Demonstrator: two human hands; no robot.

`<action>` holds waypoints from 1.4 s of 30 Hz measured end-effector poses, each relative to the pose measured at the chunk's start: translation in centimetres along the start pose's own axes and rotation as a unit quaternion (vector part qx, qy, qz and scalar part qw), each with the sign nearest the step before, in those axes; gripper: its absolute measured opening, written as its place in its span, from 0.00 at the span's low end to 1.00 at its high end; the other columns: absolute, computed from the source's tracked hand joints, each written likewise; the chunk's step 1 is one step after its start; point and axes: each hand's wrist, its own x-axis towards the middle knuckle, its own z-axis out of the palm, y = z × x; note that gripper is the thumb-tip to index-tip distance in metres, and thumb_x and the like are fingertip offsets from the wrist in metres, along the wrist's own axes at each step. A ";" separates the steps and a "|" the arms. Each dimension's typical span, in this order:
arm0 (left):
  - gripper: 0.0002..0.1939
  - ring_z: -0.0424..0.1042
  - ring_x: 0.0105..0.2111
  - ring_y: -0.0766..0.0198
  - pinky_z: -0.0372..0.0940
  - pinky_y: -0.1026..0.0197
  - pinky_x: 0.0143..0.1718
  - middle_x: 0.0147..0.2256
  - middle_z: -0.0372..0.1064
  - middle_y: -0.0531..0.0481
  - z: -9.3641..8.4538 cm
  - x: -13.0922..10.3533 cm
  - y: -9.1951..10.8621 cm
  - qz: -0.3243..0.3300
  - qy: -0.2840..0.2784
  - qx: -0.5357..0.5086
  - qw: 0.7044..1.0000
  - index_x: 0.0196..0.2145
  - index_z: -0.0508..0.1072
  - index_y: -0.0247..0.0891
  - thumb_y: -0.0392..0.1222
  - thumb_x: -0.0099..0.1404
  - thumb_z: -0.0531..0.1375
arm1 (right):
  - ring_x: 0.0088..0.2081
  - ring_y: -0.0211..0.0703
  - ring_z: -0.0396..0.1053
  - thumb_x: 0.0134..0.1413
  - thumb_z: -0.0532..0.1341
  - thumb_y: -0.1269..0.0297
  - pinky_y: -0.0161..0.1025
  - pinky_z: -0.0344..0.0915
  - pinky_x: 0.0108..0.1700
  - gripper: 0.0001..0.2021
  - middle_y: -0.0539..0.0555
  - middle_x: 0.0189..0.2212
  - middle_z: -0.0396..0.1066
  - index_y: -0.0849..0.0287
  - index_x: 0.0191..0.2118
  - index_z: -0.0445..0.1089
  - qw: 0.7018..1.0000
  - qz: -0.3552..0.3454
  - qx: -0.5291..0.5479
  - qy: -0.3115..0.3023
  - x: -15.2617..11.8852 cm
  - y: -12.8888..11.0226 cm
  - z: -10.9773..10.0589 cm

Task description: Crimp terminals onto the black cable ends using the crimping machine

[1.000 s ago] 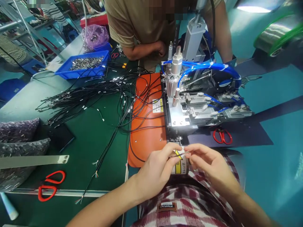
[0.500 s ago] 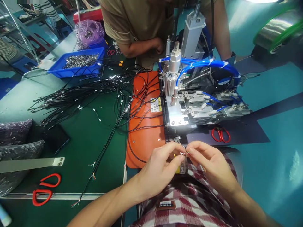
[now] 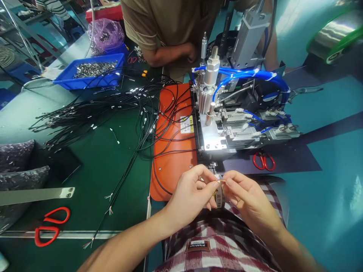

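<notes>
My left hand (image 3: 195,192) pinches thin coloured wires (image 3: 222,180) between thumb and forefinger. My right hand (image 3: 246,192) grips the other end of the same wires, a short span of which shows between the fingertips. Both hands are close together in front of the machine (image 3: 215,136), above the checkered cloth (image 3: 227,241). Left of them is an orange plate (image 3: 172,177) with black cables (image 3: 170,141) lying across it. Several cable ends with bared coloured wires (image 3: 110,210) rest on the green mat.
Red-handled scissors (image 3: 47,226) lie at the lower left, another red-handled pair (image 3: 263,161) right of the machine. A blue tray (image 3: 93,84) of small metal parts stands at the back left. A person in a brown shirt (image 3: 170,22) is across the table. A wire spool (image 3: 334,39) is at upper right.
The fingertips have shifted slightly, and the wires between them now look straighter and drawn together. The upright grey cylinder of the machine appears more tilted to the right.
</notes>
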 end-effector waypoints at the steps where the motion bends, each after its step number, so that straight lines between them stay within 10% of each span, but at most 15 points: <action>1: 0.09 0.68 0.18 0.68 0.64 0.67 0.21 0.18 0.66 0.55 0.0 0.0 0.1 0.000 -0.001 -0.002 1.000 0.34 0.64 0.37 0.44 0.63 0.60 | 0.23 0.30 0.52 0.50 0.69 0.58 0.26 0.54 0.25 0.10 0.45 0.21 0.61 0.58 0.30 0.72 1.000 0.007 0.012 0.000 0.0 0.0 0.1; 12: 0.09 0.58 0.17 0.76 0.51 0.73 0.17 0.22 0.62 0.57 -0.7 0.1 0.9 0.005 -0.045 -0.008 0.999 0.32 0.67 0.34 0.41 0.61 0.62 | 0.15 0.21 0.37 0.46 0.71 0.64 0.24 0.45 0.18 0.11 0.43 0.19 0.57 0.65 0.26 0.71 0.962 0.180 0.153 -0.137 0.8 -1.3 -0.2; 20: 0.11 0.61 0.18 0.76 0.57 0.72 0.19 0.25 0.62 0.56 -0.3 0.0 0.8 0.028 -0.031 -0.031 0.999 0.42 0.71 0.34 0.41 0.64 0.60 | 0.18 0.29 0.46 0.50 0.67 0.54 0.30 0.43 0.19 0.16 0.45 0.20 0.57 0.61 0.26 0.66 0.999 0.020 -0.032 -0.027 0.1 0.0 0.7; 26: 0.07 0.61 0.17 0.74 0.56 0.70 0.19 0.22 0.62 0.57 -0.3 -0.2 0.7 0.018 -0.024 -0.003 1.000 0.37 0.69 0.35 0.41 0.64 0.60 | 0.20 0.32 0.49 0.59 0.59 0.54 0.32 0.47 0.22 0.13 0.44 0.20 0.55 0.58 0.30 0.64 0.975 -0.010 -0.210 -0.074 0.0 -2.1 -0.4; 29: 0.04 0.65 0.23 0.70 0.61 0.67 0.26 0.26 0.66 0.53 -0.2 -0.7 0.4 0.107 0.018 0.137 0.985 0.36 0.72 0.36 0.39 0.65 0.59 | 0.24 0.35 0.58 0.63 0.56 0.59 0.33 0.53 0.25 0.11 0.47 0.24 0.62 0.57 0.31 0.65 0.898 -0.088 -0.420 -0.094 -0.5 -4.3 -0.5; 32: 0.05 0.68 0.32 0.65 0.63 0.64 0.34 0.32 0.70 0.49 0.1 -1.0 0.1 0.216 0.063 0.263 0.938 0.37 0.74 0.36 0.35 0.66 0.57 | 0.23 0.37 0.59 0.62 0.55 0.65 0.37 0.50 0.26 0.09 0.49 0.23 0.65 0.57 0.30 0.66 0.722 -0.244 -0.644 -0.067 -1.2 -5.5 0.4; 35: 0.05 0.69 0.33 0.64 0.63 0.65 0.34 0.33 0.70 0.48 0.4 -0.8 0.0 0.194 0.093 0.231 0.949 0.37 0.73 0.37 0.36 0.66 0.57 | 0.21 0.39 0.55 0.61 0.55 0.68 0.41 0.45 0.26 0.12 0.50 0.20 0.64 0.57 0.25 0.66 0.523 -0.400 -0.752 -0.020 -1.4 -5.3 1.7; 37: 0.03 0.67 0.26 0.68 0.62 0.67 0.27 0.30 0.68 0.51 0.6 -0.4 0.0 0.130 0.104 0.118 0.979 0.36 0.71 0.37 0.38 0.64 0.59 | 0.20 0.40 0.55 0.61 0.56 0.68 0.42 0.46 0.27 0.12 0.50 0.19 0.65 0.57 0.25 0.67 0.473 -0.444 -0.761 0.007 -1.3 -4.6 2.3; 39: 0.06 0.63 0.20 0.72 0.58 0.68 0.21 0.28 0.65 0.54 0.7 0.0 0.1 0.087 0.105 0.001 0.991 0.35 0.68 0.36 0.40 0.62 0.60 | 0.21 0.39 0.57 0.61 0.57 0.68 0.41 0.49 0.28 0.11 0.50 0.20 0.67 0.57 0.27 0.68 0.505 -0.452 -0.734 0.044 -1.0 -3.4 2.6; 42: 0.08 0.59 0.17 0.75 0.54 0.70 0.18 0.26 0.63 0.56 0.7 0.2 0.2 0.071 0.092 -0.086 0.989 0.37 0.68 0.35 0.40 0.61 0.61 | 0.23 0.38 0.62 0.61 0.59 0.68 0.39 0.55 0.30 0.06 0.50 0.23 0.70 0.57 0.32 0.69 0.644 -0.425 -0.631 0.080 -0.7 -1.2 2.3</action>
